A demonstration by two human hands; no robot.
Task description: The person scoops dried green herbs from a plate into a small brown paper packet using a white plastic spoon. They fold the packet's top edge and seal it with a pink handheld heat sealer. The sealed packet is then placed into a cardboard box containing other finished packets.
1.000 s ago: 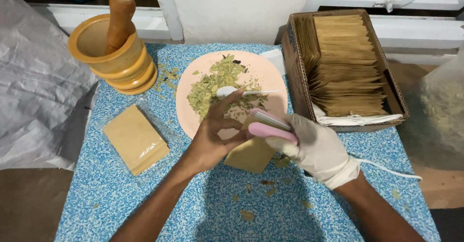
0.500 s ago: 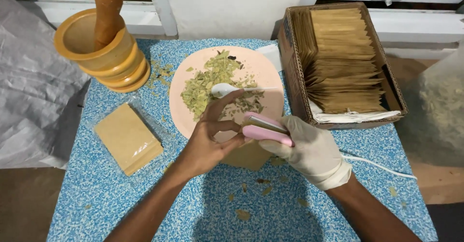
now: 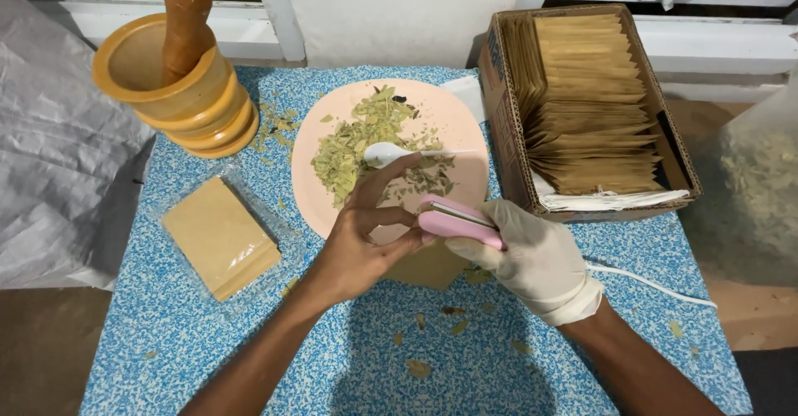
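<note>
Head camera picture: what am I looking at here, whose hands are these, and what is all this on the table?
This picture comes from a camera worn on a person's head, looking down at their own two hands. There is no machine. The bare left hand and the gloved right hand meet over a tan paper pouch. The right hand grips a small pink handheld device with a white cord; its exact kind is hard to tell. On the blue speckled table sit a pink plate of dried green leaves with a white spoon, a yellow wooden mortar with its pestle, a stack of tan pouches, and a cardboard box full of more pouches.
</note>
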